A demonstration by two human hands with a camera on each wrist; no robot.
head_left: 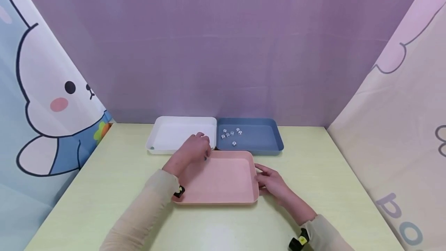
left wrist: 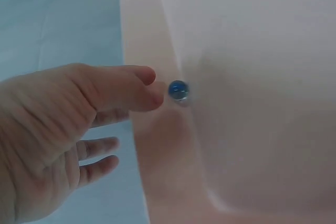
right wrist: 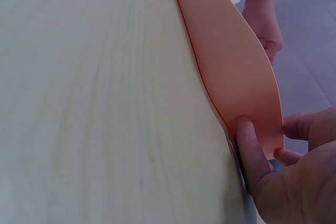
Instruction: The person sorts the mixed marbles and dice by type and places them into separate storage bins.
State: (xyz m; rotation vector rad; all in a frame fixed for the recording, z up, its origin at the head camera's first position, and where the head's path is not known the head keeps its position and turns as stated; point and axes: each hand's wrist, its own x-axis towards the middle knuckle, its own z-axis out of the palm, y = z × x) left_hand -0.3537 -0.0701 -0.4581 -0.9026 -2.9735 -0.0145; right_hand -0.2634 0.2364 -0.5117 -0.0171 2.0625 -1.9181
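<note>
A blue-and-clear glass marble [left wrist: 179, 91] lies against the inner side of the pink tray [head_left: 223, 177]. My left hand [head_left: 195, 148] reaches over that tray's far left corner; in the left wrist view its thumb and index fingertips are close together right beside the marble, a narrow gap between, with the other fingers loosely bent. At the tray's right side, my right hand [head_left: 273, 183] holds the wall, fingertips at the rim and against the outer face in the right wrist view. Beyond stand a white tray [head_left: 170, 125] and a blue tray [head_left: 261, 136].
Several white dice [head_left: 228, 134] lie in the left half of the blue tray. A small green marble [head_left: 152, 148] sits in the white tray's near left corner. The pale wooden table [head_left: 313, 173] meets a purple curtain [head_left: 223, 49] behind and printed cloths at both sides.
</note>
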